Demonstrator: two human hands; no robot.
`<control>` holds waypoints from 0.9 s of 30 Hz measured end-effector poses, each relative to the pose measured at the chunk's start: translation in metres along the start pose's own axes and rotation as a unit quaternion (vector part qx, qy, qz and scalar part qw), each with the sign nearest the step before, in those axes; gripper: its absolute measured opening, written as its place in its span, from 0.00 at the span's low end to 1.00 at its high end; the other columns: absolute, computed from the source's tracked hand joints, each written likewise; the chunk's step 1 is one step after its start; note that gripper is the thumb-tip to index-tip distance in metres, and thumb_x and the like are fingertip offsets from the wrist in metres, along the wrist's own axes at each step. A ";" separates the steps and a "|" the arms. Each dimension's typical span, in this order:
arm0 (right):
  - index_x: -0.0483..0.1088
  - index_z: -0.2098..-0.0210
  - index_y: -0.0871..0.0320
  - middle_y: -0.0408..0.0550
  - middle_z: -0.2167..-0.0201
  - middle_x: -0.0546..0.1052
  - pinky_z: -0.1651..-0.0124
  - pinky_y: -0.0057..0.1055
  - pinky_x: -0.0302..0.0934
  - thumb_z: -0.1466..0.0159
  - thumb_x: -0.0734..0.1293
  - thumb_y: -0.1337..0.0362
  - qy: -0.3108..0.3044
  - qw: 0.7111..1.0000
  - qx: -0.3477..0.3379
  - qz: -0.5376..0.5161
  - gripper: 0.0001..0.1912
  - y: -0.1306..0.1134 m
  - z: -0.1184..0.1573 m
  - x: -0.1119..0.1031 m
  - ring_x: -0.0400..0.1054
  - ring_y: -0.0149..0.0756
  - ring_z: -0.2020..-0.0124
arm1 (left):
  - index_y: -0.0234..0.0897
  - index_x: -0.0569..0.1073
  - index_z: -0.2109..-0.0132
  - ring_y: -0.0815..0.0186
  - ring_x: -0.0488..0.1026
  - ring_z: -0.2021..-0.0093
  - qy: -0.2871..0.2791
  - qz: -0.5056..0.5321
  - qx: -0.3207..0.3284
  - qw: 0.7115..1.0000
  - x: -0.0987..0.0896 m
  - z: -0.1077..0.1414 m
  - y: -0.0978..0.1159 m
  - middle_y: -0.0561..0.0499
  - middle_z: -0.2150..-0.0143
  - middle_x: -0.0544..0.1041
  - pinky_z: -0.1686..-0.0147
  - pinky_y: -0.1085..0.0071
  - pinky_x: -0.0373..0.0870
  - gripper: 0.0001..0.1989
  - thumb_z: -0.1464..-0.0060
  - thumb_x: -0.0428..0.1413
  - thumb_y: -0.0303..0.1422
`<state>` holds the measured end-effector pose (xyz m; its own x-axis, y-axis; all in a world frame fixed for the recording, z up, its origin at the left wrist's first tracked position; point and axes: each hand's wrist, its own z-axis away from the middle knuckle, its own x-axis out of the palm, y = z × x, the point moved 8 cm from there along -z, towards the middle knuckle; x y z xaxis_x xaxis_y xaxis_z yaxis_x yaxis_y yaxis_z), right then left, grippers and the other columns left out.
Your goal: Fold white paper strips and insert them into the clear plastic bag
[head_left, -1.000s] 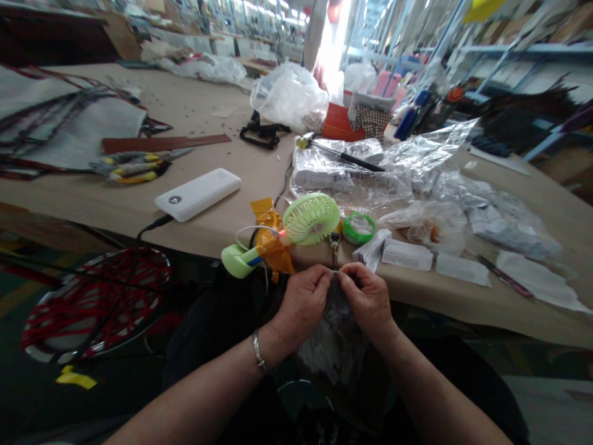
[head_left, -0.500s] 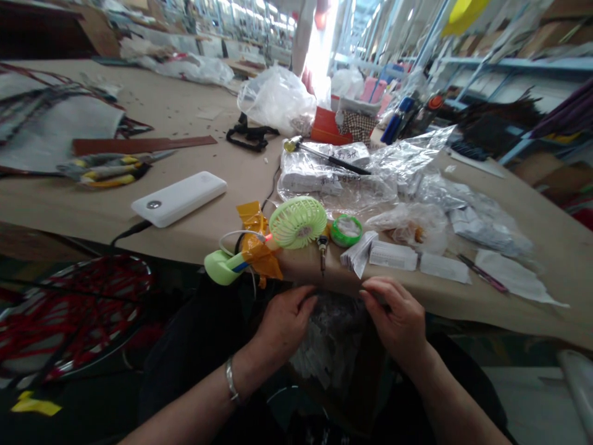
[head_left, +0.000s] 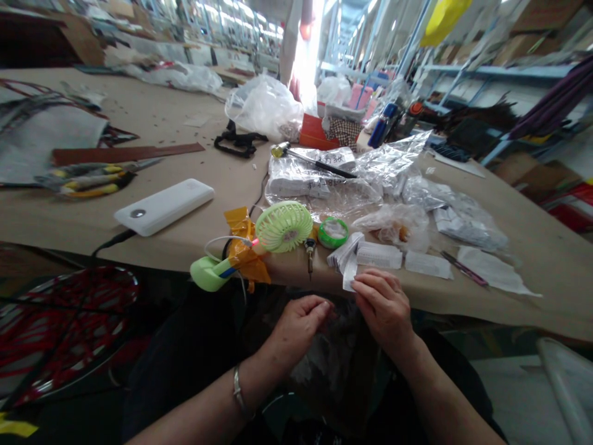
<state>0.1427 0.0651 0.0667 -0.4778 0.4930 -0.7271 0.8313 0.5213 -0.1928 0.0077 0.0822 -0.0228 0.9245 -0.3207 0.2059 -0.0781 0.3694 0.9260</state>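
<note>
My right hand (head_left: 385, 308) is at the table's front edge, its thumb and fingers closed on the end of a white paper slip (head_left: 349, 275). That slip hangs over the edge, beside a fanned stack of white slips (head_left: 341, 253). My left hand (head_left: 299, 326) is held over my lap, thumb pressed against the curled fingers; anything between them is too small or hidden to make out. Just above it, a small screwdriver-like tool (head_left: 310, 254) with a thin metal tip points over the edge. A green round tub (head_left: 332, 232) stands between that tool and the slips.
A light green fan (head_left: 284, 227) is fixed with orange tape (head_left: 248, 262) at the front edge. Left of it lies a white power bank (head_left: 164, 206). Behind are plastic-wrapped bundles (head_left: 301, 182) with a small hammer (head_left: 319, 163) on top. Pliers (head_left: 95, 179) lie far left.
My right hand has moved to the paper stack and now grips a slip's end. My left hand's fingers have closed together a little lower. The view has shifted slightly to the right.
</note>
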 end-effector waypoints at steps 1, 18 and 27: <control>0.73 0.60 0.54 0.48 0.63 0.77 0.52 0.40 0.61 0.40 0.63 0.70 -0.004 1.000 -0.014 -0.014 0.10 -0.007 0.003 -0.003 0.67 0.39 0.55 | 0.33 0.74 0.66 0.67 0.71 0.69 -0.024 0.081 -0.037 0.996 0.010 0.000 -0.001 0.48 0.70 0.76 0.68 0.72 0.67 0.11 0.49 0.54 0.37; 0.62 0.45 0.63 0.60 0.49 0.68 0.48 0.51 0.56 0.39 0.62 0.57 -0.101 0.976 0.094 0.168 0.25 0.038 0.002 0.008 0.58 0.54 0.47 | 0.31 0.70 0.64 0.69 0.72 0.77 -0.010 0.211 -0.138 0.968 0.038 -0.002 -0.016 0.48 0.75 0.75 0.75 0.73 0.70 0.05 0.47 0.53 0.29; 0.72 0.60 0.56 0.49 0.59 0.76 0.47 0.40 0.58 0.37 0.62 0.66 -0.027 0.993 0.067 0.095 0.09 0.045 0.017 -0.004 0.65 0.41 0.52 | 0.30 0.68 0.62 0.68 0.73 0.77 0.005 0.198 -0.172 0.965 0.038 -0.005 -0.023 0.47 0.73 0.76 0.75 0.72 0.70 0.05 0.47 0.52 0.28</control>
<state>0.1869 0.0753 0.0497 -0.2953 0.5331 -0.7928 0.9373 0.3225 -0.1323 0.0468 0.0657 -0.0375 0.8509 -0.0880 0.5179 -0.2993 0.7289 0.6157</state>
